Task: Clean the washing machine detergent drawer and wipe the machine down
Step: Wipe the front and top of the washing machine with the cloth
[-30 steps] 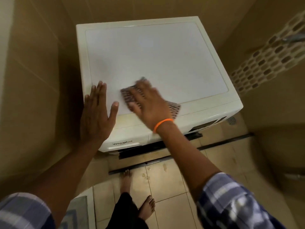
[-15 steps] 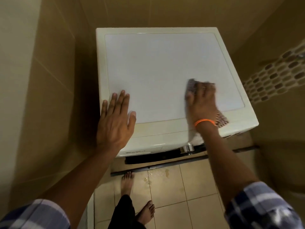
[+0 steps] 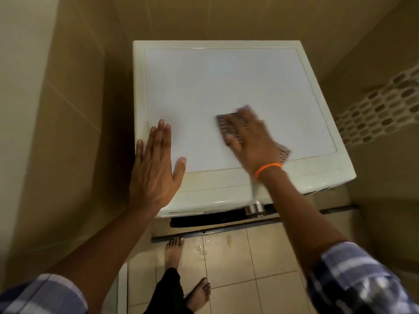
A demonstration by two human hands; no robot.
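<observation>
Here we are beside the washing machine (image 3: 226, 87), wedged in its tiled corner, and the wipe-down is on. The right hand (image 3: 251, 141) presses a dark checked cloth (image 3: 226, 128) flat onto the white lid, toward the front right of the top panel. It's blurred, so exactly how its fingers lie I cannot tell, but one corner of the cloth pokes out by the wrist, just above the orange wristband (image 3: 267, 169). The left hand (image 3: 156, 168) is laid flat on the front left corner, fingers (image 3: 162, 137) straight and close together, thumb splayed out to the side, holding nothing, apparently just bracing.

How far along? I'd say the top is mid-wipe: the lid looks plain and clean from here, though any streaks are too faint to judge. The front and sides look yet to be reached. The detergent drawer? Under the front edge there's a dark slot (image 3: 204, 219) and a shiny knob (image 3: 254, 208), but whether the drawer is out, cleaned or untouched I can't tell.

The count: one machine, one cloth, one wristband, two hands at work, two bare feet (image 3: 174, 250) on the tiled floor (image 3: 238, 268), with a few small wet marks on the tiles.
</observation>
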